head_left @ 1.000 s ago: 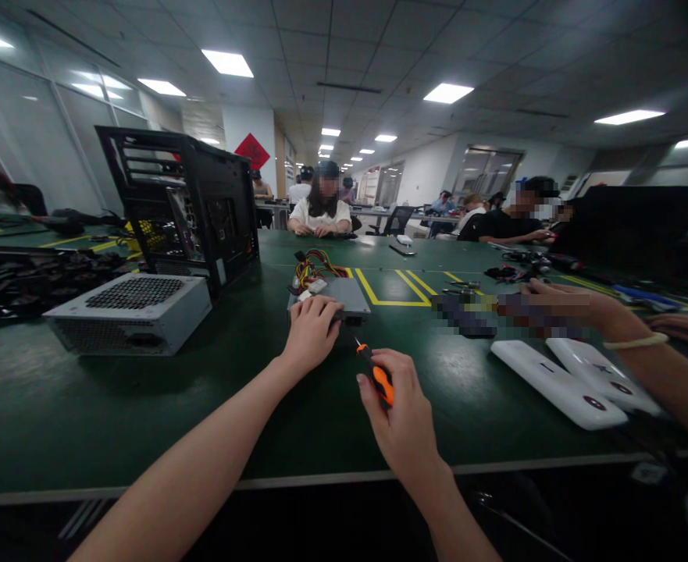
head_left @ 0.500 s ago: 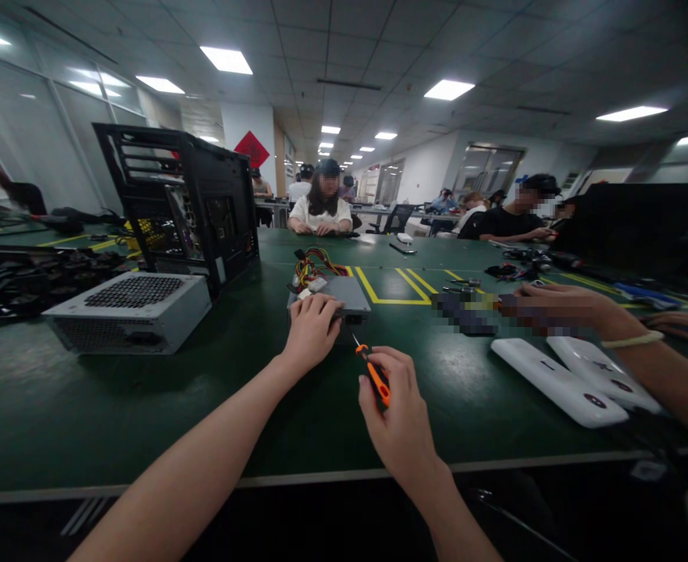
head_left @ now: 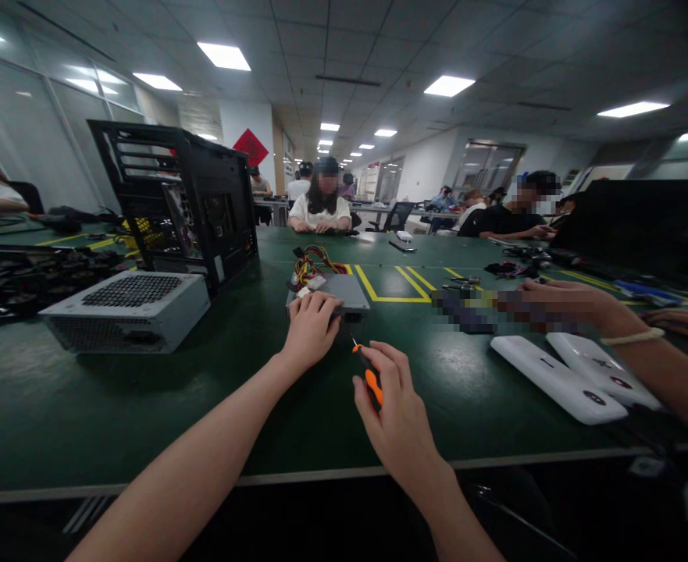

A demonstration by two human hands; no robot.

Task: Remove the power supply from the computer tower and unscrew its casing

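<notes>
A small grey power supply unit [head_left: 354, 292] lies on the green table, its bundle of coloured cables [head_left: 314, 265] piled at the far side. My left hand [head_left: 313, 328] is laid over its near left part, fingers on top and thumb side against the front. In my right hand [head_left: 399, 417] is an orange and black screwdriver [head_left: 374, 388], gripped between thumb and fingers. The screwdriver's shaft points up and away, toward the front face of the unit below its socket. Whether the tip touches the unit I cannot tell.
Left of my hands stand a larger power supply [head_left: 173, 312] and an open black computer case [head_left: 226, 218]. At right lie two white devices [head_left: 554, 378], near a co-worker's hand [head_left: 572, 297]. Another person [head_left: 320, 207] sits across the table.
My right hand and the screwdriver have shifted slightly left, and the handle stands a little steeper. My left hand stays on the power supply unit.
</notes>
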